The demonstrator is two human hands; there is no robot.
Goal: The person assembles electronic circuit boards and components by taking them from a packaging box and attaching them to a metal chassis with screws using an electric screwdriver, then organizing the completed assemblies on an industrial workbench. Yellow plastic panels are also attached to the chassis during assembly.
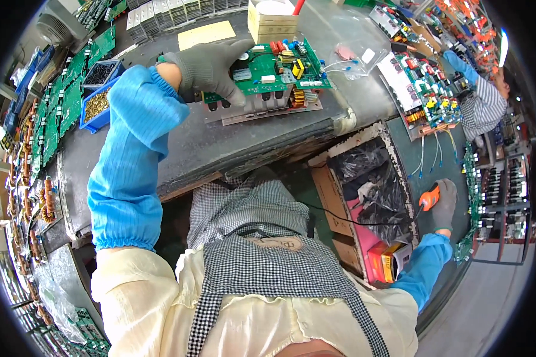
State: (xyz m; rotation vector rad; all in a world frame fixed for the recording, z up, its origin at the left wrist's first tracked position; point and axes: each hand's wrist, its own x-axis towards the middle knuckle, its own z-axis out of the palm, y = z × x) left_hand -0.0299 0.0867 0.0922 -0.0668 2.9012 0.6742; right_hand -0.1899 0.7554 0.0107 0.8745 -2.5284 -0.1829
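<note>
My left hand (211,66), in a grey glove, lies over the left end of a green circuit board (262,74). Its fingers reach to the far edge and the thumb presses near the front edge, gripping the board. Red, yellow and blue components crowd the board, which sits on a metal heat sink (268,104) near the bench's front edge. Out to the right, my gloved right hand (444,205) is wrapped round an orange hand tool (429,197) with a black cord running left from it. The tool's exact kind cannot be made out.
Two blue bins (95,110) of small parts stand left of my arm. Behind the board are a yellow sheet (206,34) and a wooden box (272,27). Another board (420,86) with trailing wires lies right, near a co-worker's striped sleeve (485,107). An open box (372,190) stands below.
</note>
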